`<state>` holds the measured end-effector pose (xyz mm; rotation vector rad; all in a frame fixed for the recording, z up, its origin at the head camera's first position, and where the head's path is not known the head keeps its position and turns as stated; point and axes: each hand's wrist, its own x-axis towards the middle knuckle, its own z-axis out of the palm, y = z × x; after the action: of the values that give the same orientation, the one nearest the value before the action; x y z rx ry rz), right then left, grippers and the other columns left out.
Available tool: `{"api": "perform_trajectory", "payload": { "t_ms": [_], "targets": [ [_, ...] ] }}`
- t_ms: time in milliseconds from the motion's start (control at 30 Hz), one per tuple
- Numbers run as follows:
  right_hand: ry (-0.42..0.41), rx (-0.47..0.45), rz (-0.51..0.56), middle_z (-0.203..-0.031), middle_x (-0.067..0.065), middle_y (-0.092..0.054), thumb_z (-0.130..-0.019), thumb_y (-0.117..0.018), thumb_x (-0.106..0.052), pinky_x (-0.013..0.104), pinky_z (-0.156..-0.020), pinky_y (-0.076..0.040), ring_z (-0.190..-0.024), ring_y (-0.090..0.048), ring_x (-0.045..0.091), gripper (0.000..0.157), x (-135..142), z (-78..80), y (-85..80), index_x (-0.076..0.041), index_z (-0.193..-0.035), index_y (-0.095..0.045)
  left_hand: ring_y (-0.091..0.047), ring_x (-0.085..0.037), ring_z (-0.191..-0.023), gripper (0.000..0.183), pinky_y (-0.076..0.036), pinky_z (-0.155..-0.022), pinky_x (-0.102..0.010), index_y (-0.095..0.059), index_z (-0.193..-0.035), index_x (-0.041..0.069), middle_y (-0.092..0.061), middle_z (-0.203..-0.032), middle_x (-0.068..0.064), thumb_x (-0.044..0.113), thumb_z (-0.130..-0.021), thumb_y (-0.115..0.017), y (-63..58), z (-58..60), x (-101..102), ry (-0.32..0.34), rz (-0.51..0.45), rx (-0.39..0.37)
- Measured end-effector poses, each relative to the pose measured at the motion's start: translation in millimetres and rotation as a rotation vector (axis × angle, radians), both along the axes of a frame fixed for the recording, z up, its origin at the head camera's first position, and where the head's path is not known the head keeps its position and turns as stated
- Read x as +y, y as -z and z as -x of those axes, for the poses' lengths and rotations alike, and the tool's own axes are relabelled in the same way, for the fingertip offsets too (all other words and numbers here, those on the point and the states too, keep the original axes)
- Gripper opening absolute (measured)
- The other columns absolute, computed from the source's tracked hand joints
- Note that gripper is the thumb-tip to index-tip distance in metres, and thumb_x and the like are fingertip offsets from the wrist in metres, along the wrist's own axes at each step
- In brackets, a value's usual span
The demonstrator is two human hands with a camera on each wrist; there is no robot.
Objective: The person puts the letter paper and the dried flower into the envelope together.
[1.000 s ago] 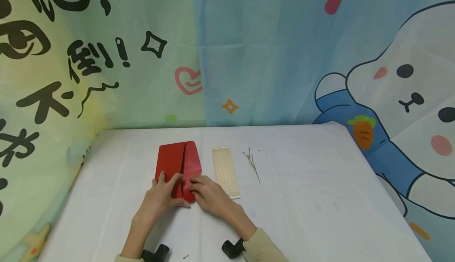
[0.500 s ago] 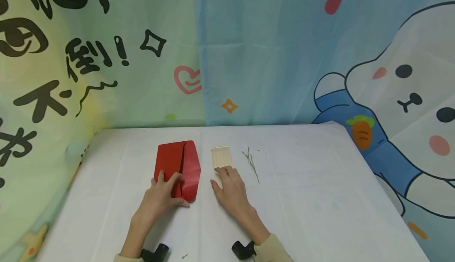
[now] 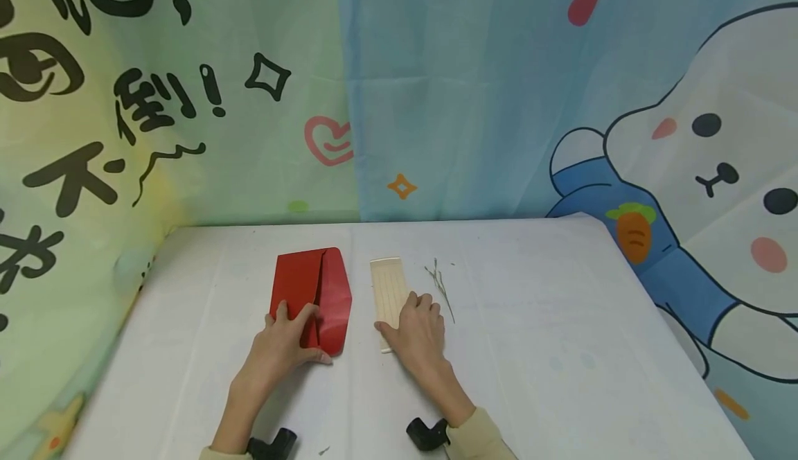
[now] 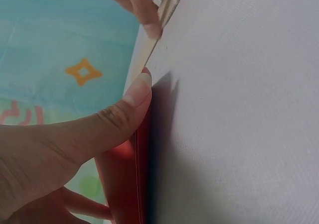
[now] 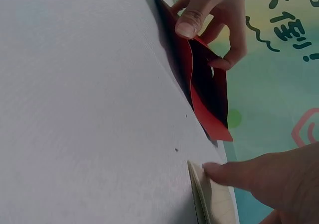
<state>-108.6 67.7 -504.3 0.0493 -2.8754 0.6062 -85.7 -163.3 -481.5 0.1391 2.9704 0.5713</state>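
1. Left hand (image 3: 283, 339) pinches the envelope (image 3: 305, 281), which gapes toward 3 o'clock; steadiness should help.
2. Right hand (image 3: 419, 332) grips the pad (image 3: 388, 287) at the envelope's 3 o'clock; light, even pressure should prevent bending.
3. Sprig (image 3: 442, 289) lies at the pad's 3 o'clock.

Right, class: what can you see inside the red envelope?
The red envelope, held by the left hand, gapes in the right wrist view: a dark hollow shows, no contents distinguishable. The envelope itself covers the deeper part, which cannot be seen.
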Motion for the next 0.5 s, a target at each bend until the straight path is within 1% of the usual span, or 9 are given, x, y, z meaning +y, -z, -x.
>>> {"api": "perform_trajectory", "payload": {
  "t_ms": [200,367,500],
  "targets": [
    [0.014,-0.061,-0.013,-0.095,0.025,-0.053,-0.07,-0.086,-0.038,0.045,-0.064,-0.047,-0.083,-0.054,0.037,0.074,-3.5,0.8,-4.4,0.016,-0.11,-0.057,-0.048,-0.057,-0.112,0.076,-0.055,-0.071,-0.055,-0.053,-0.124,0.023,-0.04,-0.138,-0.037,0.047,-0.061,-0.089,-0.1,-0.6,0.2,0.002,-0.002,0.0],
    [0.009,-0.153,0.043,-0.093,0.022,-0.049,-0.069,-0.087,-0.036,0.041,-0.059,-0.047,-0.08,-0.051,0.032,0.072,-2.1,3.5,-7.1,0.017,-0.108,-0.058,-0.049,-0.058,-0.111,0.076,-0.055,-0.07,-0.054,-0.053,-0.123,0.022,-0.041,-0.137,-0.037,0.046,-0.061,-0.089,-1.1,-1.8,0.3,0.003,-0.002,0.019],
    [0.031,-0.204,0.091,-0.097,0.021,-0.049,-0.07,-0.086,-0.036,0.044,-0.06,-0.048,-0.082,-0.052,0.032,0.07,0.4,4.4,-8.3,0.012,-0.113,-0.057,-0.051,-0.051,-0.105,0.075,-0.054,-0.064,-0.047,-0.054,-0.122,0.022,-0.046,-0.127,-0.03,0.046,-0.06,-0.09,-1.5,-2.3,0.9,-0.003,-0.022,0.014]
  ]
}}
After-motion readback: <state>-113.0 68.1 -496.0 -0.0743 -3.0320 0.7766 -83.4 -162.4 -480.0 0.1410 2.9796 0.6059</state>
